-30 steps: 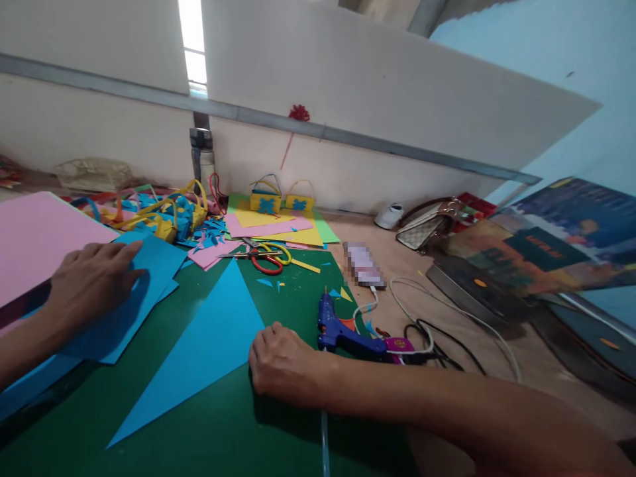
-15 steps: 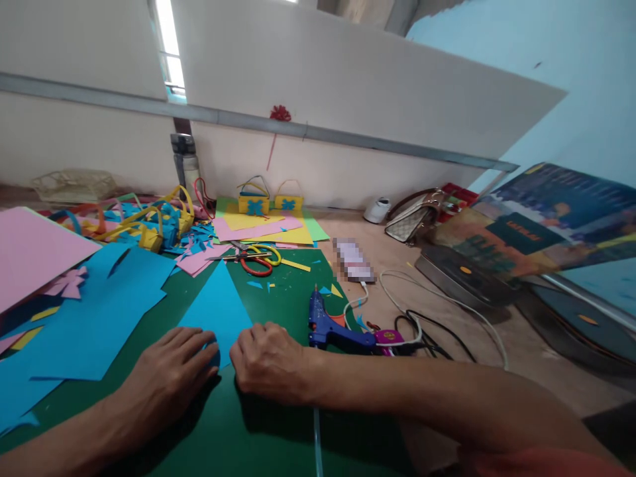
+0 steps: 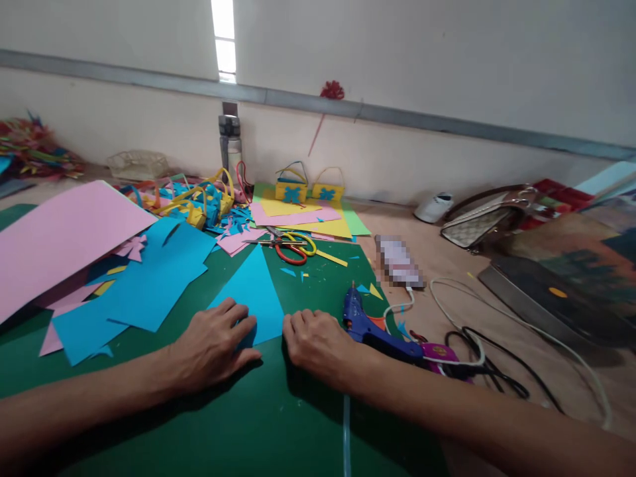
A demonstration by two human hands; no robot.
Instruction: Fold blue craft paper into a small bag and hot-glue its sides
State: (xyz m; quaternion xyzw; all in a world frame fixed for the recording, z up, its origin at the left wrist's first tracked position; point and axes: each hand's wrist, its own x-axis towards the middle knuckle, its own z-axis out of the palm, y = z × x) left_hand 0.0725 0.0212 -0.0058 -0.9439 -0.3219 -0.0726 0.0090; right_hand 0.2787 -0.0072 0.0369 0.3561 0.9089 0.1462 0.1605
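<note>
A tall triangular piece of blue paper (image 3: 261,281) lies on the green mat (image 3: 238,417), its tip pointing away from me. My left hand (image 3: 216,344) is at its lower left corner, fingers bent over the paper and thumb near the bottom edge. At the lower right corner, my right hand (image 3: 318,341) has its fingers curled down on the paper, their tips hidden. Just right of that hand rests a blue glue gun (image 3: 370,328), a clear glue stick (image 3: 346,430) showing below my wrist. Beyond the triangle lie scissors (image 3: 293,248) with red and yellow handles.
Blue sheets (image 3: 163,285) and a pink sheet (image 3: 74,245) cover the left side. Small paper baskets (image 3: 193,212) are heaped behind, near a bottle (image 3: 231,149). A phone (image 3: 400,262), cables (image 3: 536,318) and a handbag (image 3: 489,222) are on the right.
The view has swung left, so things appear farther right. My left hand's thumb stands farther from its fingers. Both hands remain at the blue triangle's lower corners.
</note>
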